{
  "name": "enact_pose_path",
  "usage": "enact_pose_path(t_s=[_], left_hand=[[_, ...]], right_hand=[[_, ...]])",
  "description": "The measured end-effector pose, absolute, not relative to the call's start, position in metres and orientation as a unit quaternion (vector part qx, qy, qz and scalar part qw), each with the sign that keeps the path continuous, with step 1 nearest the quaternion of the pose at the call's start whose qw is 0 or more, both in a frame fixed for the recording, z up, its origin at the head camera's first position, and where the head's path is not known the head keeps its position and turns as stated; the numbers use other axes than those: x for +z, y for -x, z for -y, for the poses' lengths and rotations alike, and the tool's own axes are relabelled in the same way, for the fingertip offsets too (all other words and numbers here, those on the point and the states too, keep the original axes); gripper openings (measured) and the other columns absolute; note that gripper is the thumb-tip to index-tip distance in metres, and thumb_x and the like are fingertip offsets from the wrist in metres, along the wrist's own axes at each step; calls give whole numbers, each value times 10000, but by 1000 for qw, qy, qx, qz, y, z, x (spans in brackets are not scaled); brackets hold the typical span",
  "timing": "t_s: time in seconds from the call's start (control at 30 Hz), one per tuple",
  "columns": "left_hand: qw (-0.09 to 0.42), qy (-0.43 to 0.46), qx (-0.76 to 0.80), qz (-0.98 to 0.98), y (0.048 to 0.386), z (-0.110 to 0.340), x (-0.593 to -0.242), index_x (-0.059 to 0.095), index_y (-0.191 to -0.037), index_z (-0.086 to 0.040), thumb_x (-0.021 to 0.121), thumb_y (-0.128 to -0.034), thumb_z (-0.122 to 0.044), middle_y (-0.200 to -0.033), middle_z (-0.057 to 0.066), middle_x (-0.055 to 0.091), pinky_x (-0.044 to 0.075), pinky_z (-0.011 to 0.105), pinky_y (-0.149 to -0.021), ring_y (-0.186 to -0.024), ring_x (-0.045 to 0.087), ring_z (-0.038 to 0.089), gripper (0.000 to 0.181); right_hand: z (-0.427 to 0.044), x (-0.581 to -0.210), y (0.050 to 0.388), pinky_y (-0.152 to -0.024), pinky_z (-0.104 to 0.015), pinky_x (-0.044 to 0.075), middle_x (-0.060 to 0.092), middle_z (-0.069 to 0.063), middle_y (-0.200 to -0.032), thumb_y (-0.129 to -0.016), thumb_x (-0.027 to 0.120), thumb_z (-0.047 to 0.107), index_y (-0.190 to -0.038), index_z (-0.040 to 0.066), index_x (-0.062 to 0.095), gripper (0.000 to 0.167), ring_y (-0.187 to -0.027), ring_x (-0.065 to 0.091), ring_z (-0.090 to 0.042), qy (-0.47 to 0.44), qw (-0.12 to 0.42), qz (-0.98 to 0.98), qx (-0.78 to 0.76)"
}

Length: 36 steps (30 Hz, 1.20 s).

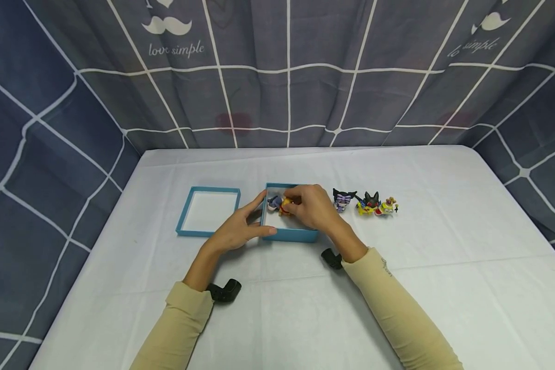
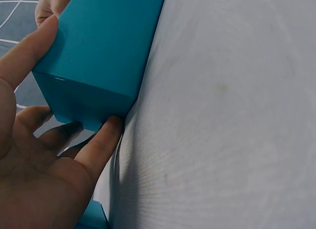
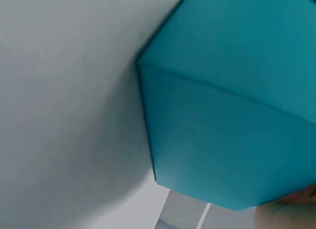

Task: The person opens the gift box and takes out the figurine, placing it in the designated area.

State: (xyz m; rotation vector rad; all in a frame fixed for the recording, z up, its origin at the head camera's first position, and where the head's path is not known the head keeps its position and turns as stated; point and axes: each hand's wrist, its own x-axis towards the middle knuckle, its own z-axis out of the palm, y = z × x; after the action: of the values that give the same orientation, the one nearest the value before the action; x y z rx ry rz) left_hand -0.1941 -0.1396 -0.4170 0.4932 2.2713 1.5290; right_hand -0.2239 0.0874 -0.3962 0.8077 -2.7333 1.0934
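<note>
In the head view a blue box [image 1: 296, 236] with a white inside stands uncovered. My left hand [image 1: 235, 231] spreads along its left end, thumb near the front corner; the left wrist view shows this hand [image 2: 44, 174] with fairly straight fingers against the box [image 2: 98, 41]. Reaching inside, my right hand [image 1: 315, 206] pinches an orange-yellow figurine [image 1: 284, 206] beside a blue-grey figurine [image 1: 274, 203]. Box walls [image 3: 222, 135] fill much of the right wrist view, where only part of my right hand [image 3: 291, 211] shows and its fingertips are hidden.
A blue-rimmed white lid [image 1: 210, 210] lies left of the box. To the right stand a purple-and-black figurine [image 1: 343, 200], a yellow figurine with black ears [image 1: 369, 204] and a yellow-green one [image 1: 387, 206]. A grey curtain [image 1: 259, 103] hangs behind the white-covered table [image 1: 287, 308].
</note>
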Motion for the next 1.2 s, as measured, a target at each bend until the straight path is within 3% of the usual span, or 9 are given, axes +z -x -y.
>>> enact_pose_path(t_s=[0.47, 0.93, 1.2], left_hand=[[175, -173, 534, -809, 194, 139, -416, 136, -1593, -312, 775, -862, -388, -1619, -52, 133, 276, 430, -1146, -1456, 235, 232, 974], [179, -171, 536, -807, 194, 137, -416, 149, -1594, -311, 780, -861, -372, -1619, -30, 158, 283, 424, -1143, -1451, 250, 231, 969], [178, -172, 537, -806, 195, 138, -416, 152, -1593, -316, 779, -863, -370, -1621, -23, 156, 285, 420, -1143, -1452, 251, 253, 964]], right_hand=[[-95, -402, 224, -729, -320, 559, 724, -97, -1014, -854, 782, 82, -1093, -39, 740, 270, -837, 678, -164, -256, 52, 856, 446], [-98, -398, 220, -704, -302, 559, 731, -70, -997, -865, 771, 88, -1090, -6, 751, 244, -834, 680, -149, -247, 29, 852, 462], [-99, -395, 219, -596, -294, 547, 734, -65, -972, -867, 773, 93, -1104, -14, 742, 262, -799, 681, -160, -231, 11, 832, 504]])
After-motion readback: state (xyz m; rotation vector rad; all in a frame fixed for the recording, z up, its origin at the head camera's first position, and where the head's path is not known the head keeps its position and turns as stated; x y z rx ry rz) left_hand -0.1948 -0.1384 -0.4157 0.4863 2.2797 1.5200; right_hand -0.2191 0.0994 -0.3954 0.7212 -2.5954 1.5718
